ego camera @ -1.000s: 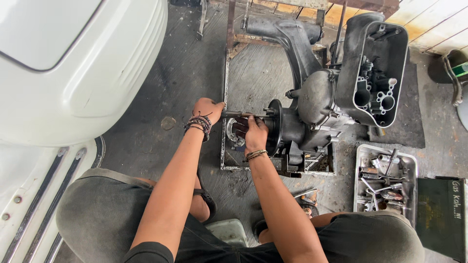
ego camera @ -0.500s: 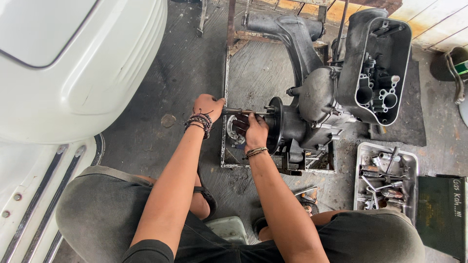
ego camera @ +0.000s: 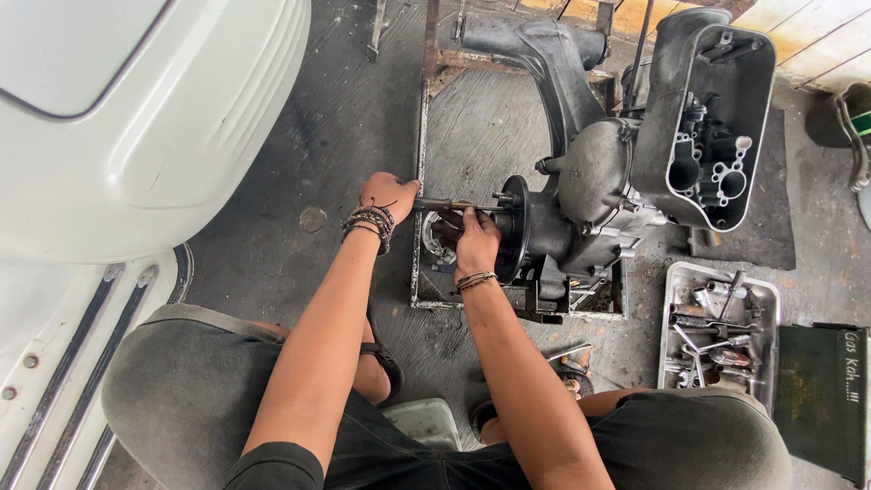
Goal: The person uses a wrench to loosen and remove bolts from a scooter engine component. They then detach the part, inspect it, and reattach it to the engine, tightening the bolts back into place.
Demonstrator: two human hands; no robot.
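The left hand (ego camera: 388,192) is fisted around the handle end of a long metal tool (ego camera: 454,206) lying level toward 3 o'clock. The right hand (ego camera: 474,238), just at 5 o'clock of the left, pinches the tool's shaft between curled fingers. The tool's tip meets the round black hub (ego camera: 515,227) of the grey scooter engine (ego camera: 599,195). A metal tray of tools (ego camera: 719,331) sits at 4 o'clock of the engine

The engine block (ego camera: 590,209) sits on a metal frame stand (ego camera: 426,163) on the floor (ego camera: 299,181) at centre; the open engine cover (ego camera: 708,118) stands at its 2 o'clock; the tray of tools (ego camera: 717,336) lies at its 5 o'clock; the scooter body (ego camera: 136,118) fills 9 to 10 o'clock; a long tool (ego camera: 454,206) juts from the block toward 9 o'clock, with a round disc (ego camera: 313,220) on the floor beyond it.
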